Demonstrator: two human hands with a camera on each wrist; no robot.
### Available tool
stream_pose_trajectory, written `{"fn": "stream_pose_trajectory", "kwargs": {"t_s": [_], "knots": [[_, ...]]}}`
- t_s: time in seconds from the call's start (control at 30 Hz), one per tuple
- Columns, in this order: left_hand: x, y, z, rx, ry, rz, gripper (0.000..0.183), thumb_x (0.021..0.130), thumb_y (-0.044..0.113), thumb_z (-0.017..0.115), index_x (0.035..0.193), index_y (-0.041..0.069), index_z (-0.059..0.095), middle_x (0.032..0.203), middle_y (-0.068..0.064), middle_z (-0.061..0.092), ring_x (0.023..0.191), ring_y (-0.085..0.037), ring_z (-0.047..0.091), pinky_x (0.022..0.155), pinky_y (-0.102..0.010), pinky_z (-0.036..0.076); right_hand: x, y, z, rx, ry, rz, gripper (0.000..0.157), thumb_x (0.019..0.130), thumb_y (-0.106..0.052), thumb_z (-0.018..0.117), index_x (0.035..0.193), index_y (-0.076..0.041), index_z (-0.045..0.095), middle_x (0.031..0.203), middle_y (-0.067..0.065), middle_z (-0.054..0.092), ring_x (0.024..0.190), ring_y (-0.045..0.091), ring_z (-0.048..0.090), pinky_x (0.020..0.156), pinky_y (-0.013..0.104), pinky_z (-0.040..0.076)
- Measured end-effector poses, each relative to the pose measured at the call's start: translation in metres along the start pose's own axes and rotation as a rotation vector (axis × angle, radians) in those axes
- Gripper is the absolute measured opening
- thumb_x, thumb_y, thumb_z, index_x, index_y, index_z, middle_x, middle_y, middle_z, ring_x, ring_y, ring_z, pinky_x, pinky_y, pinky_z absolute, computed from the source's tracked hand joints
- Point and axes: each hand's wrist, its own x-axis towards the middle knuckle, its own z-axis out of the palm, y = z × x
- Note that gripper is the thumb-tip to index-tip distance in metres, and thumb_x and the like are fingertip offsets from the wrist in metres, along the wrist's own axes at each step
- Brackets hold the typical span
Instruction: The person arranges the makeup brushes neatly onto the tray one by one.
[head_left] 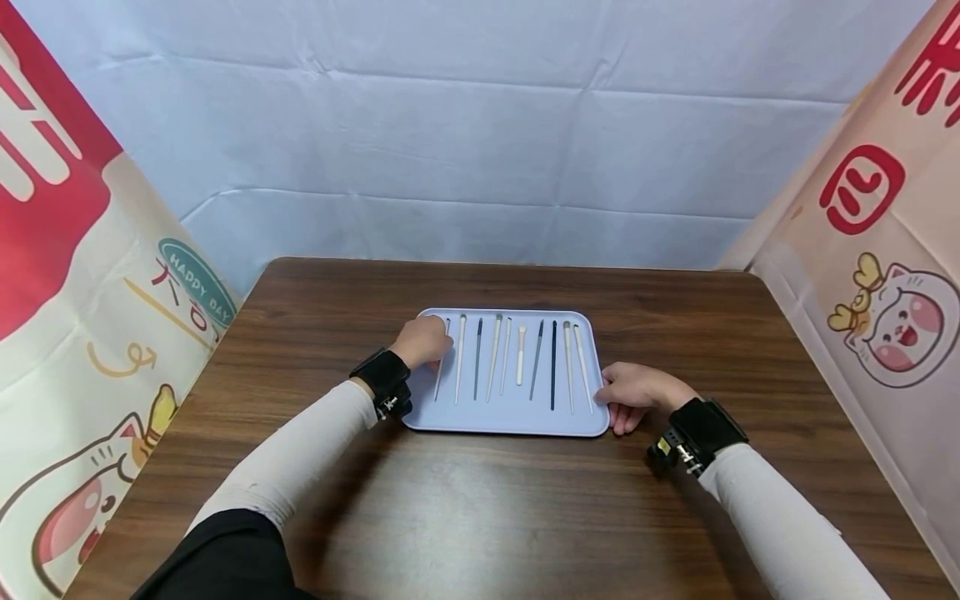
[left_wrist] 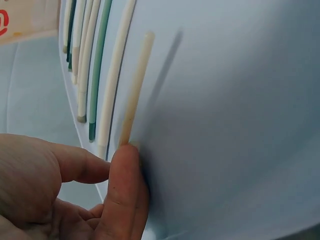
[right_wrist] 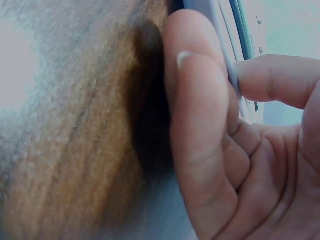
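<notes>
A pale lavender tray [head_left: 495, 423] lies on the table, with several slim brushes side by side on it, some cream and some dark green. At its left end, my left hand [head_left: 423, 340] pinches the leftmost brush [left_wrist: 136, 90] near its far end, between thumb and fingers. This brush is slightly tilted, and its shadow falls on the tray. My right hand [head_left: 637, 395] grips the tray's right rim. In the right wrist view, the thumb [right_wrist: 275, 77] of that hand presses on the rim, while the other fingers [right_wrist: 202, 110] are curled at its outer side.
The brown wooden table [head_left: 480, 517] extends around the tray on all sides. A pale blue cloth [head_left: 465, 142] hangs behind the table. Printed cartoon sheets flank it, one on the left [head_left: 90, 367] and one on the right [head_left: 877, 350].
</notes>
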Motion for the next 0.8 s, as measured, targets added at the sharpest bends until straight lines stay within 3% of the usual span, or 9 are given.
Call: {"fn": "stream_pose_trajectory", "kwargs": {"t_s": [0.47,0.63,0.8], "knots": [[0.005,-0.001,0.003,0.003,-0.004,-0.033,0.039,0.098,0.014,0.051,0.059,0.011,0.054,0.048,-0.001,0.059,0.050,-0.016,0.062,0.058,-0.027,0.042,0.002,0.001,-0.002,-0.002,-0.006,-0.005,0.007,0.099,-0.006,0.051,0.096,0.001,0.052,0.064,0.009,0.067,0.050,0.012,0.066,0.049,0.027,0.055],[0.002,0.000,-0.001,-0.023,-0.006,-0.036,0.044,0.099,0.018,0.050,0.056,0.012,0.050,0.047,0.000,0.052,0.045,-0.015,0.053,0.053,-0.027,0.038,0.002,0.002,-0.001,-0.002,0.005,0.012,0.008,0.099,-0.006,0.051,0.095,0.000,0.053,0.064,0.008,0.067,0.050,0.012,0.066,0.048,0.026,0.055],[0.001,-0.005,-0.011,-0.059,0.055,-0.025,0.033,0.101,0.027,0.055,0.073,0.010,0.051,0.060,0.000,0.045,0.051,-0.015,0.044,0.051,-0.029,0.034,-0.001,0.002,-0.002,-0.006,0.012,0.021,0.010,0.099,-0.008,0.051,0.094,0.000,0.053,0.063,0.007,0.066,0.049,0.012,0.065,0.048,0.025,0.054]]}}
